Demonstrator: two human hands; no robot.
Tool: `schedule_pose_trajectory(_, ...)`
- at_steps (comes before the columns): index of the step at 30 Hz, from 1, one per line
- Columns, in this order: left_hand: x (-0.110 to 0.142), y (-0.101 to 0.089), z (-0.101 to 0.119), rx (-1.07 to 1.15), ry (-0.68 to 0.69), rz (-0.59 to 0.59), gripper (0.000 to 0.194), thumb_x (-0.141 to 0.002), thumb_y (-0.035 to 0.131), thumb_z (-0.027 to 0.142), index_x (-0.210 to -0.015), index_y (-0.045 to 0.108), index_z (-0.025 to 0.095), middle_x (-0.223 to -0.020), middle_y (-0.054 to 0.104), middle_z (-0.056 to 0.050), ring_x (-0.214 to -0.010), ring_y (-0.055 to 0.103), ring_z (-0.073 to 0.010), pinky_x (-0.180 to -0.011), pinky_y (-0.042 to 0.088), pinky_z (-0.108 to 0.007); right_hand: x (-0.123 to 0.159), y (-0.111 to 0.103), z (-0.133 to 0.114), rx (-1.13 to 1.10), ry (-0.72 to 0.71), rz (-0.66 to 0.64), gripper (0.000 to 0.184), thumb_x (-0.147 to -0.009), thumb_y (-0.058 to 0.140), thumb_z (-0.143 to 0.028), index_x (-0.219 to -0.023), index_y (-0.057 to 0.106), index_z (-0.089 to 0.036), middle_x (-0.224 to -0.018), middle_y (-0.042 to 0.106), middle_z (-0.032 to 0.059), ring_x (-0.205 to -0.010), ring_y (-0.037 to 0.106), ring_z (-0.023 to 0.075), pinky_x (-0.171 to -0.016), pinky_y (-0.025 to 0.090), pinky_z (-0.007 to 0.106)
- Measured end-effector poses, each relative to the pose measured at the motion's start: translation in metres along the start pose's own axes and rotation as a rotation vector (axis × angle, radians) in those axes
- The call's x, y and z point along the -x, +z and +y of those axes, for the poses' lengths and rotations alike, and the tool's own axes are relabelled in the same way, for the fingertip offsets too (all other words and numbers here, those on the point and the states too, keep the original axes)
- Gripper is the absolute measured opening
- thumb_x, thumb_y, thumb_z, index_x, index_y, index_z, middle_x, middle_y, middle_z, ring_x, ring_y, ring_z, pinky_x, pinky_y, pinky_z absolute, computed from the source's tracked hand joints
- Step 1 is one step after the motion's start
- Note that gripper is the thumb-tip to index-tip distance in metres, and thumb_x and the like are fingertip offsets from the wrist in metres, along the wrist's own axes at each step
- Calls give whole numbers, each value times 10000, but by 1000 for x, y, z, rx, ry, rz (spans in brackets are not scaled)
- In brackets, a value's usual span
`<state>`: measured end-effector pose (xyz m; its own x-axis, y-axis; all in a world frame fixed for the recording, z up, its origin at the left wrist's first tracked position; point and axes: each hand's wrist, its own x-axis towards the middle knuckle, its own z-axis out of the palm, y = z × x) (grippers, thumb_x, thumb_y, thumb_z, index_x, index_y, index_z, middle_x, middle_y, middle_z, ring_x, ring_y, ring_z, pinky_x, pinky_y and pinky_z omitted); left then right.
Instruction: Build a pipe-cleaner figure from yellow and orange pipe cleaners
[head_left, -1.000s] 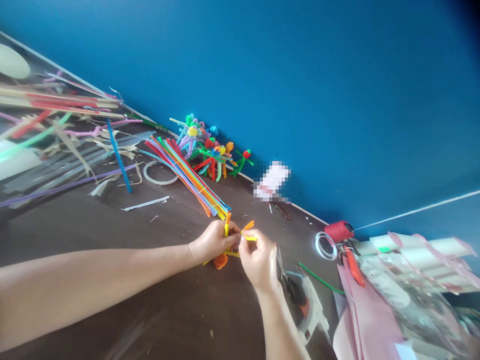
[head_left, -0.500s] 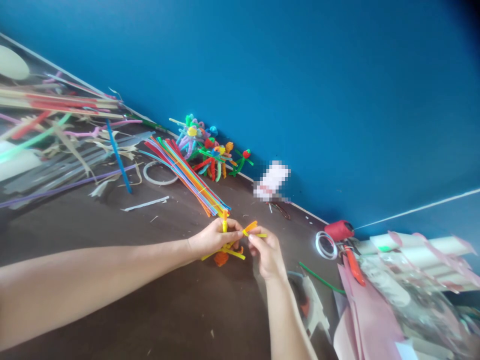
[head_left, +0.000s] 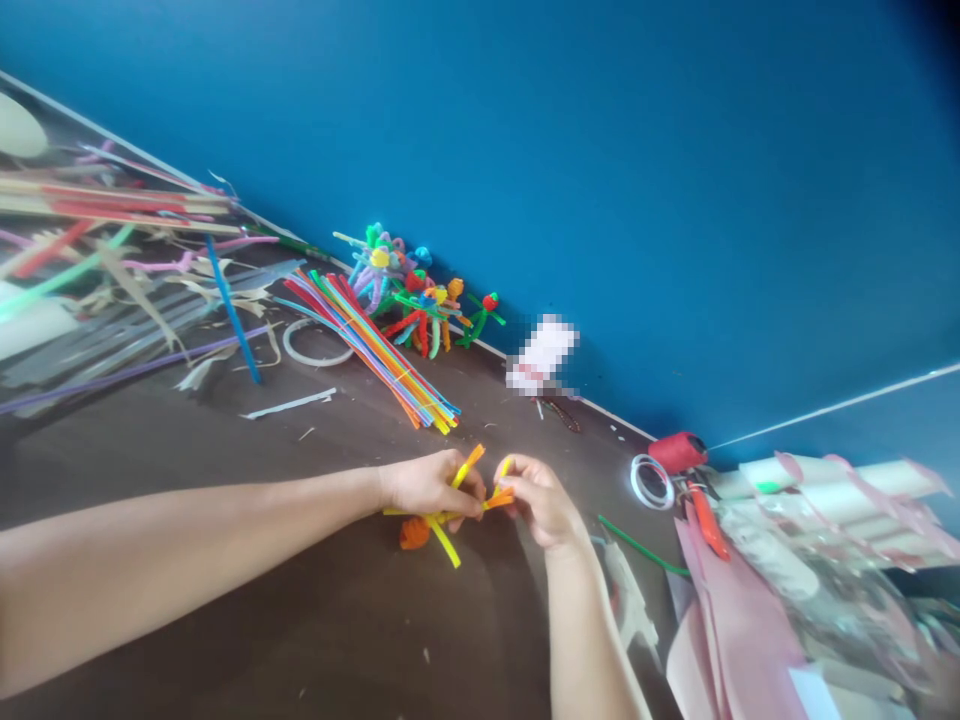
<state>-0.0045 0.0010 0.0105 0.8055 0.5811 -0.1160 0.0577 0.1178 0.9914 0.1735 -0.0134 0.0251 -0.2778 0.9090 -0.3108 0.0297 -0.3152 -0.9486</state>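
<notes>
Both hands work low on the dark tabletop, holding a small yellow and orange pipe cleaner figure [head_left: 442,515]. My left hand [head_left: 431,487] grips its middle, with a yellow strand rising past the fingers. My right hand [head_left: 540,503] pinches the orange and yellow strand ends near the left fingers. A curled orange pipe cleaner lump [head_left: 414,534] hangs below the left hand, and a yellow strand [head_left: 444,542] sticks down and to the right. Part of the figure's centre is hidden by my fingers.
Behind my hands lie a fanned bundle of coloured pipe cleaners [head_left: 367,345] and several finished pipe cleaner figures [head_left: 420,310] against a blue wall [head_left: 675,200]. A clear tape roll [head_left: 651,482], red-handled scissors [head_left: 703,520], and pink paper [head_left: 731,630] sit to the right.
My right hand has moved down and closer to the left. The figure has turned, with its orange lump further left and a yellow strand now pointing down.
</notes>
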Motion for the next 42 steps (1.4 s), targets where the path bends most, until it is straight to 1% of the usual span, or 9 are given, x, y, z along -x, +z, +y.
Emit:
schedule_pose_trajectory(4,-1,4,0,-201,-20,4,116,-667,550,218,-636,616,128,-427,529,32,-406,460,-73,-436,363,-162,0,-3,-1,159,-12,36,84,-631,593,-223,-623,542,-157,-508,515,-39,-463,452,73,-463,350,181)
schedule_pose_trajectory(8,-3,6,-1,-260,-3,127,148,-679,528,231,-611,610,128,-447,559,18,-417,482,-84,-437,362,-161,4,4,-3,545,-276,177,56,-696,537,-205,-651,542,-173,-592,526,-20,-566,483,111,-549,384,225)
schedule_pose_trajectory(11,-5,6,-3,-207,43,204,176,-688,516,249,-584,594,131,-468,575,9,-430,493,-93,-453,377,-173,10,13,-6,818,-550,279,70,-714,502,-158,-678,555,-188,-705,553,13,-713,509,156,-657,410,277)
schedule_pose_trajectory(14,-6,5,-4,-63,50,256,148,-682,513,241,-610,582,132,-466,561,16,-428,492,-95,-451,383,-182,14,19,-8,935,-771,233,107,-705,494,-119,-713,561,-203,-738,581,26,-787,501,185,-740,412,340)
schedule_pose_trajectory(18,-9,4,-7,172,39,355,135,-680,523,243,-682,574,118,-472,552,20,-431,488,-87,-457,383,-189,15,22,-7,954,-895,167,164,-683,510,-82,-755,567,-218,-756,620,16,-812,498,189,-777,405,367)
schedule_pose_trajectory(24,-12,1,-10,369,84,442,165,-676,560,278,-684,548,114,-447,543,20,-414,477,-80,-443,357,-190,13,22,-6,804,-809,177,136,-728,499,-120,-766,587,-215,-769,616,26,-798,523,185,-761,416,349)
schedule_pose_trajectory(31,-11,-1,-10,451,67,446,198,-694,582,309,-731,551,117,-462,562,4,-400,463,-74,-425,315,-190,-1,13,9,206,-425,273,65,-752,521,-231,-735,562,-183,-643,586,-10,-645,548,136,-669,405,261)
schedule_pose_trajectory(36,-9,-4,-9,468,86,318,222,-689,606,336,-733,572,122,-489,568,-3,-423,477,-77,-435,326,-192,-11,8,15,-125,-214,242,45,-661,564,-212,-645,549,-172,-540,556,-38,-518,484,98,-540,354,210)
schedule_pose_trajectory(42,-6,-3,-7,383,16,168,214,-658,640,330,-685,595,123,-493,574,3,-440,512,-92,-473,391,-214,-9,3,14,-170,-87,113,35,-615,575,-178,-642,555,-166,-524,568,-31,-467,471,93,-488,338,204)
